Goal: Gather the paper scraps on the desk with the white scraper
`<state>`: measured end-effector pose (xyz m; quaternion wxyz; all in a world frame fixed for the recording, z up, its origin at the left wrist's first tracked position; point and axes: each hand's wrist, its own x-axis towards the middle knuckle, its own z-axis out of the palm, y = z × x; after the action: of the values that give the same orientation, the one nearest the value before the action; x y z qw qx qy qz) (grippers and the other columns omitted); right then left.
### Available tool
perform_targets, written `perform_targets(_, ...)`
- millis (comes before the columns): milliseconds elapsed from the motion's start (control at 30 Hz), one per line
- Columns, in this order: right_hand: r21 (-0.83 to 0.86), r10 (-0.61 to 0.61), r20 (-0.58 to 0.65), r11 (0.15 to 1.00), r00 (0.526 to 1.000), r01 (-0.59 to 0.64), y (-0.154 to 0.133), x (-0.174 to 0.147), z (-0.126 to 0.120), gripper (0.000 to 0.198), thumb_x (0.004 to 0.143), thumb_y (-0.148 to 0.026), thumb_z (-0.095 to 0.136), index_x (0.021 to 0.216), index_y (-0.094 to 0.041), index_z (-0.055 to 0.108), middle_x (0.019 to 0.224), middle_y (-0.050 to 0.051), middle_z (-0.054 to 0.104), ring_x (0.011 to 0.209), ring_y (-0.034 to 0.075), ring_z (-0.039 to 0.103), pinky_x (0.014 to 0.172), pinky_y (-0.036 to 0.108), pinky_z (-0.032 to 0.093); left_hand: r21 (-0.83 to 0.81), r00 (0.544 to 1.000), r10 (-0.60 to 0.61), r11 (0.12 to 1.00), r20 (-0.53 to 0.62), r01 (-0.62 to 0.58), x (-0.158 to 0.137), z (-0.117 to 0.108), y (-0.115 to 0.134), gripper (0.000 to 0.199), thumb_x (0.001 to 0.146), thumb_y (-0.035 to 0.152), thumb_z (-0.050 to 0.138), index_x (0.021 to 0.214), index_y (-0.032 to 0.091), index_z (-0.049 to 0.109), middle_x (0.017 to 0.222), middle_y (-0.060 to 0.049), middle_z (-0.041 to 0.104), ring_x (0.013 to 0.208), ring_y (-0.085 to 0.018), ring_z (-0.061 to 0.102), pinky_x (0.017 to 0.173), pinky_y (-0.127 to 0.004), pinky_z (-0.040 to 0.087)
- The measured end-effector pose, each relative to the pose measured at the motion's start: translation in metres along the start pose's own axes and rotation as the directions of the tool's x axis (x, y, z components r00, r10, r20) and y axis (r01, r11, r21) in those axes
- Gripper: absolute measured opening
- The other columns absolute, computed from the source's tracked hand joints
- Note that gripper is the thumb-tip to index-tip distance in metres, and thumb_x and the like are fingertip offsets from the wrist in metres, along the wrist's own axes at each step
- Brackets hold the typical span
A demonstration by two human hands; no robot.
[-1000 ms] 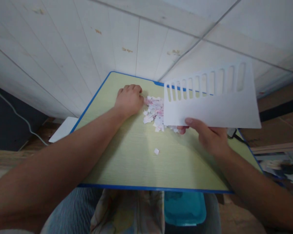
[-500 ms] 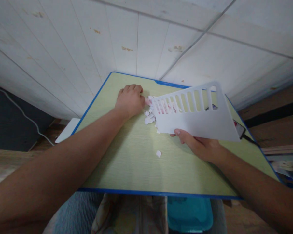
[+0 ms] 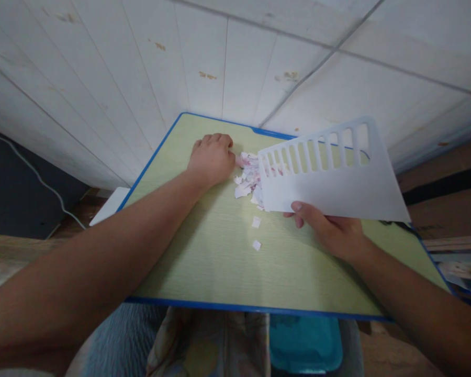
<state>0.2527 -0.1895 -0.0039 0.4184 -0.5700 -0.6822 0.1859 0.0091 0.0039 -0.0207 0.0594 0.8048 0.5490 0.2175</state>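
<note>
Most paper scraps [image 3: 249,178] are sitting heaped on the table [image 3: 208,262]; two bits [image 3: 256,245] are lying apart at six o'clock. At nine, the left hand [image 3: 214,157] is curling; I can't tell if it's holding any. At four, the right hand [image 3: 325,228] is pinching a white sheet [image 3: 325,191].

Looks like a home room, exact type unclear: small light-green rectangular table [image 3: 212,262] with blue edging [image 3: 227,307] by a white plank-panelled wall [image 3: 102,68] with chipped brownish patches [image 3: 208,76], thin grey cable [image 3: 314,70] running across it, brown wood-look floor [image 3: 382,353], teal plastic container [image 3: 306,345] below table edge, brown cardboard box [image 3: 447,212] at right.
</note>
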Motion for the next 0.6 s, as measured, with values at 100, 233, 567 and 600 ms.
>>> perform_targets(100, -0.015, -0.024, 0.007, 1.0, 1.0, 0.024, 0.0055, -0.0002, -0.0011, 0.047, 0.104, -0.045, 0.078, 0.06, -0.032, 0.066, 0.069, 0.0, 0.078, 0.07, 0.026, 0.078, 0.076, 0.042, 0.065, 0.004, 1.0, 0.008, 1.0, -0.002, -0.008, 0.0, 0.0005, -0.0007, 0.045, 0.103, 0.016, 0.053, 0.14, 0.019, 0.077, 0.15, -0.018, 0.075, 0.145, -0.041, 0.063, 0.127, -0.059, 0.048)
perform_targets(233, 0.059, 0.03, -0.054, 0.998, 0.998, -0.026, 0.0114, 0.0001, -0.0009, 0.044, 0.102, -0.045, 0.08, 0.062, -0.033, 0.069, 0.068, 0.001, 0.078, 0.067, 0.027, 0.078, 0.071, 0.043, 0.065, 0.005, 1.0, 0.01, 1.0, 0.004, -0.01, -0.0005, -0.0009, -0.0003, 0.042, 0.103, 0.016, 0.053, 0.137, 0.018, 0.078, 0.151, -0.019, 0.075, 0.147, -0.041, 0.063, 0.128, -0.059, 0.048)
perform_targets(567, -0.112, -0.069, 0.035, 0.991, 0.997, 0.073, 0.0024, 0.0034, -0.0041, 0.051, 0.105, -0.046, 0.077, 0.058, -0.032, 0.062, 0.064, 0.0, 0.072, 0.065, 0.025, 0.071, 0.081, 0.044, 0.065, -0.015, 1.0, 0.002, 1.0, 0.014, -0.002, -0.0011, -0.0031, 0.0002, 0.044, 0.103, 0.015, 0.054, 0.14, 0.018, 0.078, 0.152, -0.018, 0.074, 0.147, -0.041, 0.062, 0.129, -0.059, 0.048)
perform_targets(600, -0.112, -0.07, 0.037, 0.991, 0.997, 0.074, 0.0037, 0.0034, -0.0042, 0.051, 0.105, -0.046, 0.077, 0.059, -0.032, 0.062, 0.065, 0.0, 0.073, 0.066, 0.026, 0.072, 0.081, 0.044, 0.065, -0.012, 1.0, 0.004, 1.0, 0.011, -0.004, -0.0009, -0.0028, 0.0, 0.044, 0.103, 0.014, 0.054, 0.139, 0.018, 0.078, 0.152, -0.018, 0.074, 0.147, -0.041, 0.062, 0.128, -0.06, 0.048)
